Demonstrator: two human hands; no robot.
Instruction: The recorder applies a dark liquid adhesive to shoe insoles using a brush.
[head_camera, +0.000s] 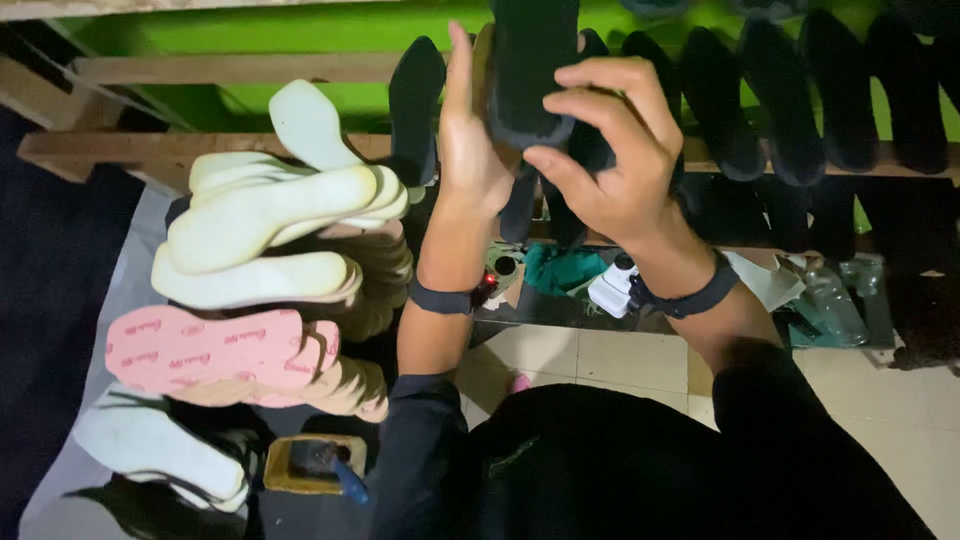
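Your left hand (470, 140) and right hand (610, 150) pinch a black shoe sole (528, 70); your elbow could topple the insole pile (280, 230) at left.

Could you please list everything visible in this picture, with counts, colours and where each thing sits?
Black sole: one, black, held upright between both hands at the rack.
Black soles on rack: a row, exact count unclear, black, leaning on the wooden rack to the right.
Cream insoles: a stack, cream-white, left of the hands.
Pink insoles: a few, pink, below the cream stack.
Glue tin: one, yellowish, with a blue-handled brush, bottom left.
Tiled floor: pale, under the rack, with scattered clutter.
Wristbands: two, dark, one on each wrist.
Left hand: flat against the sole's left side.
Right hand: fingers curled over the sole's front.
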